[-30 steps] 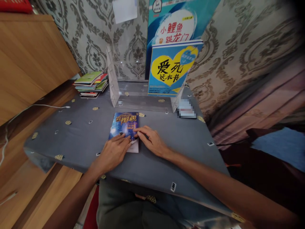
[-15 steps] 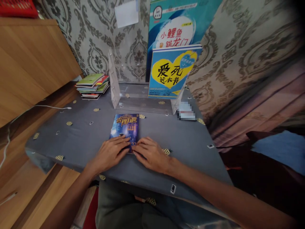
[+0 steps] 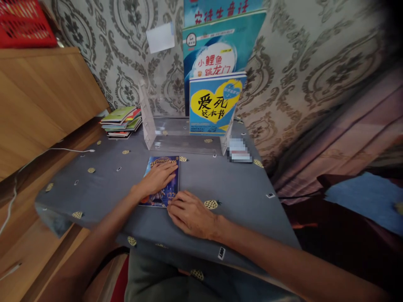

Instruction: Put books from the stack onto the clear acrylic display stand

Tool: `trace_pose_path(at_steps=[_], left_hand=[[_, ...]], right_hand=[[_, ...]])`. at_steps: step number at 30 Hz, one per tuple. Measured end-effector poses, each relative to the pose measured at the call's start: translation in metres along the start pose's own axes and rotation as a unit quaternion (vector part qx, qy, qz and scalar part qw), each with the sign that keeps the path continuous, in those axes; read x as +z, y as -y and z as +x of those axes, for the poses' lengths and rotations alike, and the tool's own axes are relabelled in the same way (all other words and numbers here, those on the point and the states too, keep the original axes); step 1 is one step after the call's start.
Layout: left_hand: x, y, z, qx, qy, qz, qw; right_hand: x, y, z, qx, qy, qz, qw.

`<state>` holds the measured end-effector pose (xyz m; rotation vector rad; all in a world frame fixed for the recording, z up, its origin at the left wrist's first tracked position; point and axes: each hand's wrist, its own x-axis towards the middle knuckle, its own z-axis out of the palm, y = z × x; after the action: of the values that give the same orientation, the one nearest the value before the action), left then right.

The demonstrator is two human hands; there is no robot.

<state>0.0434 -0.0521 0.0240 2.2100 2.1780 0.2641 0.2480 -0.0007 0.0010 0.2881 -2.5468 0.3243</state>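
A book (image 3: 171, 191) with a blue and purple cover lies closed on the table in front of me. My left hand (image 3: 160, 178) rests flat over the upper part of its cover, fingers stretched toward the top right. At the lower right corner of the book, my right hand (image 3: 189, 214) has its fingers bent and drawn together on the corner; its thumb is mostly hidden. Beyond the book stands a clear acrylic rack (image 3: 185, 146), with a blue book bearing a yellow heart (image 3: 215, 105) and taller teal books (image 3: 233, 46) upright at its right side.
Several thin books (image 3: 121, 121) are stacked at the table's back left. A blurred-out flat object (image 3: 239, 150) lies right of the rack. A white cable (image 3: 72, 150) crosses the left edge. A red basket (image 3: 25, 25) sits on the wooden cabinet (image 3: 47, 92).
My left hand has slid up the cover from the book's lower part toward its title. My right hand stays by the lower right corner. The view has tilted upward slightly.
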Motion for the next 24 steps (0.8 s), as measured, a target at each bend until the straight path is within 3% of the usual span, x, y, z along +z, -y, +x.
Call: trace_pose_path(at_steps=[5, 9, 13, 19, 24], left_hand=[[-0.008, 0.007, 0.037, -0.014, 0.029, 0.009, 0.999], [-0.008, 0.009, 0.043, -0.01, 0.026, 0.0, 1.0], [0.0, 0.017, 0.026, -0.04, 0.006, -0.013, 0.999], [0.02, 0.038, -0.025, -0.225, -0.139, 0.023, 0.964], [0.026, 0.039, -0.045, -0.236, -0.161, -0.013, 0.958]], right_hand=[[0.001, 0.002, 0.0, 0.004, 0.003, -0.017, 1.0], [0.002, 0.005, 0.0, -0.002, 0.019, -0.033, 0.999], [0.002, 0.006, 0.001, 0.0, 0.029, -0.036, 0.999], [0.0, 0.001, 0.003, 0.044, 0.025, 0.023, 0.998], [0.004, -0.006, 0.005, 0.084, 0.022, 0.07, 0.994]])
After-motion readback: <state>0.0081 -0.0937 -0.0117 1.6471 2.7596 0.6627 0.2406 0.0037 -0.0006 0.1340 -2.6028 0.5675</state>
